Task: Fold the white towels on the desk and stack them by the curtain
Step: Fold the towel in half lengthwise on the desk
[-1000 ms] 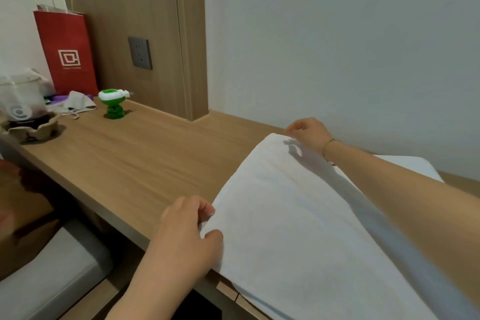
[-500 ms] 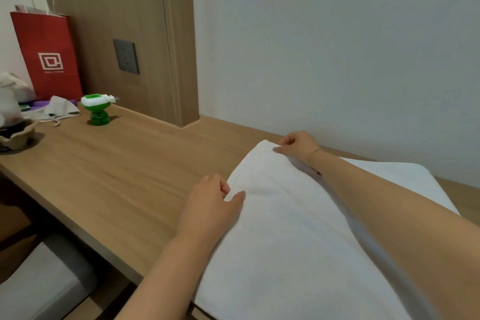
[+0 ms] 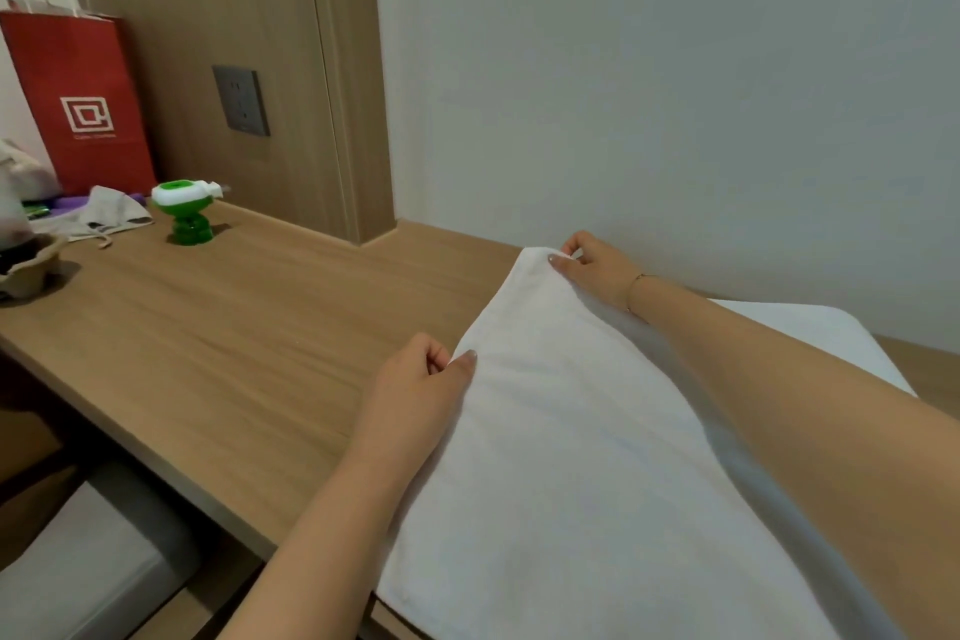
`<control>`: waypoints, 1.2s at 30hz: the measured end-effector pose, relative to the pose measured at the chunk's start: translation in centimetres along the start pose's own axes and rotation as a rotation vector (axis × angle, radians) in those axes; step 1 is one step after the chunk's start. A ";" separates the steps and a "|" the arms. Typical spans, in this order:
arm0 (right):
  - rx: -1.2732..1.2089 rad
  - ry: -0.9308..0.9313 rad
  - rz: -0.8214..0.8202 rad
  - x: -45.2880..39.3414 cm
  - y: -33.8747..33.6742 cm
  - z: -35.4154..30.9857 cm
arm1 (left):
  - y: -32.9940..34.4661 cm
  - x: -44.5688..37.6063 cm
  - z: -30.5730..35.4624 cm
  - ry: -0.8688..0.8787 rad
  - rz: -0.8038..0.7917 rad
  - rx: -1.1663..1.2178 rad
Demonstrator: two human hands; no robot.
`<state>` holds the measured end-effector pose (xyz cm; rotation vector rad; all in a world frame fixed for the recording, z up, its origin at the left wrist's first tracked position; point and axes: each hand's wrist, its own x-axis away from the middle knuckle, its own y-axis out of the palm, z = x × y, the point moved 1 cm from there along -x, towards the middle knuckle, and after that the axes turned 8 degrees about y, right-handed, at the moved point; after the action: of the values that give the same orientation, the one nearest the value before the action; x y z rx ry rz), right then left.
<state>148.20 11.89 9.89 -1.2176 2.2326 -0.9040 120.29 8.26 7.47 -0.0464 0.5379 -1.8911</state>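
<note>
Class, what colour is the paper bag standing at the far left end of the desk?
Red, with a white square logo and white handles; the paper bag shows best in the head view.

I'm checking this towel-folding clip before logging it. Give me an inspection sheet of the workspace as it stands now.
Surface: wooden desk, bare in the middle.
Job's things: white towel spread over the desk's right part, near end hanging past the front edge.
Clutter: red paper bag, green and white toy, grey cloth, cup in a cardboard holder, all far left.
Hands: left hand pinches the towel's near left corner; right hand pinches the far corner.
Cables: nothing seen.
Surroundings: wall socket on wood panel; plain wall behind.
</note>
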 end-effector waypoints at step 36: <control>0.587 -0.130 -0.199 14.9 -1.1 2.8 | 3.5 1.4 1.6 0.180 -0.430 -0.956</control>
<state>142.90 -2.18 7.78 -1.1747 1.5900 -1.3871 123.29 5.43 7.25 -0.6626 1.6168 -1.8757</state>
